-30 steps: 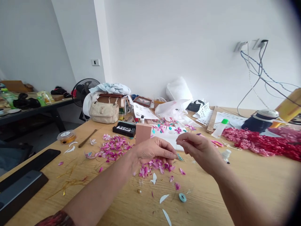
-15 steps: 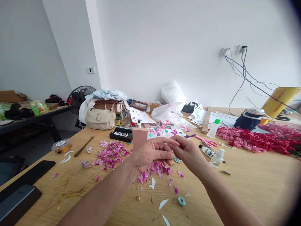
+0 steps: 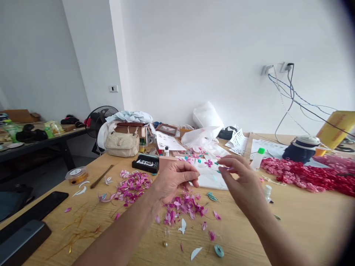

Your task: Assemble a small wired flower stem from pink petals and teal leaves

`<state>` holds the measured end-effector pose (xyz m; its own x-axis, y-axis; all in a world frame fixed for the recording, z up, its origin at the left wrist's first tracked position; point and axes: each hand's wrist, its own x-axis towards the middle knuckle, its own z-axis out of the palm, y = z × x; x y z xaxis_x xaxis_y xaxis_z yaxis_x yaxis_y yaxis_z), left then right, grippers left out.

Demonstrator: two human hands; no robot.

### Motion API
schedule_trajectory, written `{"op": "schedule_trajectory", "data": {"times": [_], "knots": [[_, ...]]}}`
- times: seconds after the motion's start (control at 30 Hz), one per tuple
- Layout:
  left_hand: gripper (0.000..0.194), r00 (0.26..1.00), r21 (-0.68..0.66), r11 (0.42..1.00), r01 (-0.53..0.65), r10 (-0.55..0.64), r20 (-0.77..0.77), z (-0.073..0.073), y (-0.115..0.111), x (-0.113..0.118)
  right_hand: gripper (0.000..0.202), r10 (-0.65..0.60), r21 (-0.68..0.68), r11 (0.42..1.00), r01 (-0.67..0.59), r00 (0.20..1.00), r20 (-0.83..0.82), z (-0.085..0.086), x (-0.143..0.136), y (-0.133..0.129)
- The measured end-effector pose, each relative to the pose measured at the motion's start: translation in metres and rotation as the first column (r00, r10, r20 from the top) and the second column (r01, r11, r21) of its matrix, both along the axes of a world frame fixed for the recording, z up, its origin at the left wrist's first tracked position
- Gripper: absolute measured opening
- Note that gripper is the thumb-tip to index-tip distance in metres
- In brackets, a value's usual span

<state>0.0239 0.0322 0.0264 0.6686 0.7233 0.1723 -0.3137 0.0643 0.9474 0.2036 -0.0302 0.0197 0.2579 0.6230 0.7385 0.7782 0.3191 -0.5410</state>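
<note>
My left hand [image 3: 174,179] hovers over a loose heap of pink petals [image 3: 183,205] on the wooden table [image 3: 305,221], thumb pressed to its fingertips; anything pinched there is too small to see. My right hand [image 3: 241,183] is a hand's width to the right, blurred, fingers spread and apart, above a white sheet with pink paper flowers [image 3: 208,177]. A teal leaf piece [image 3: 212,196] lies between the hands. A second petal heap [image 3: 131,184] lies left of my left hand.
Near the front lie a teal tape roll [image 3: 219,250] and a white petal [image 3: 195,253]. A red flower heap [image 3: 302,173], glue bottle [image 3: 257,159] and small clear bottle [image 3: 267,192] sit right. A beige bag [image 3: 122,144], black box [image 3: 146,163], wire spool [image 3: 75,174] and dark tablets [image 3: 33,207] sit left.
My hands were pinched together over the petals; now they have drawn apart, the right hand moving right and spreading its fingers. The view shifted slightly.
</note>
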Motion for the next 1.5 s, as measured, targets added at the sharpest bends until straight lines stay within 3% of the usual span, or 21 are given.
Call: {"op": "schedule_trajectory", "data": {"times": [0.1,0.17,0.23,0.33,0.4,0.47,0.57,0.83,1.0,1.07,1.13,1.23,1.33,1.5], "knots": [[0.016,0.999,0.019,0.999,-0.036,0.036,0.005,0.000,0.000,-0.001,0.010,-0.053,0.232,0.973,0.010,0.982,0.181,0.010,-0.007,-0.014],[0.017,0.999,0.016,0.999,-0.039,0.039,0.006,0.001,-0.001,-0.001,0.012,-0.020,0.269,0.962,-0.049,0.969,0.248,0.013,-0.014,-0.019],[0.016,0.999,-0.004,1.000,-0.024,0.024,0.024,0.002,-0.001,-0.001,0.010,0.055,0.210,0.973,-0.097,0.979,0.197,0.013,-0.020,-0.021],[0.015,0.996,-0.064,0.996,0.055,-0.050,0.074,0.002,-0.001,-0.002,0.017,0.213,-0.045,0.973,-0.224,0.961,-0.175,0.011,-0.028,-0.019],[0.016,0.988,-0.103,0.988,0.119,-0.107,0.113,0.002,-0.001,-0.002,0.032,0.276,-0.216,0.890,-0.402,0.851,-0.447,0.011,-0.033,-0.018],[0.017,0.980,-0.131,0.978,0.160,-0.141,0.139,0.002,-0.002,-0.002,0.040,0.314,-0.276,0.791,-0.546,0.749,-0.583,0.010,-0.037,-0.016],[0.020,0.975,-0.168,0.971,0.170,-0.141,0.173,0.003,-0.003,-0.001,0.029,0.366,-0.255,0.756,-0.603,0.711,-0.600,0.006,-0.035,-0.011],[0.022,0.983,-0.189,0.978,0.086,-0.053,0.176,0.002,-0.003,0.002,0.037,0.357,-0.260,0.736,-0.625,0.685,-0.636,-0.007,-0.023,0.001],[0.020,0.974,-0.158,0.974,0.164,-0.134,0.184,0.001,-0.007,0.003,0.034,0.378,-0.293,0.658,-0.693,0.641,-0.668,-0.011,-0.029,0.004],[0.020,0.977,-0.139,0.979,0.149,-0.124,0.175,0.002,-0.009,0.003,0.031,0.349,-0.350,0.680,-0.644,0.705,-0.617,-0.011,-0.028,0.005],[0.018,0.986,-0.098,0.993,0.069,-0.053,0.157,0.004,-0.009,0.003,0.027,0.263,-0.374,0.790,-0.485,0.820,-0.508,-0.010,-0.024,0.003],[0.015,0.988,-0.028,0.995,-0.093,0.096,0.119,0.007,-0.010,0.003,0.024,0.151,-0.186,0.956,-0.225,0.926,-0.346,-0.002,-0.019,-0.009],[0.013,0.981,0.042,0.984,-0.172,0.167,0.096,0.009,-0.011,0.004,0.018,0.165,-0.048,0.982,-0.181,0.958,-0.237,0.007,-0.020,-0.023],[0.012,0.983,0.127,0.975,-0.185,0.181,0.043,0.008,-0.015,0.004,0.018,0.161,-0.197,0.959,-0.204,0.964,-0.210,0.009,-0.029,-0.029]]}}
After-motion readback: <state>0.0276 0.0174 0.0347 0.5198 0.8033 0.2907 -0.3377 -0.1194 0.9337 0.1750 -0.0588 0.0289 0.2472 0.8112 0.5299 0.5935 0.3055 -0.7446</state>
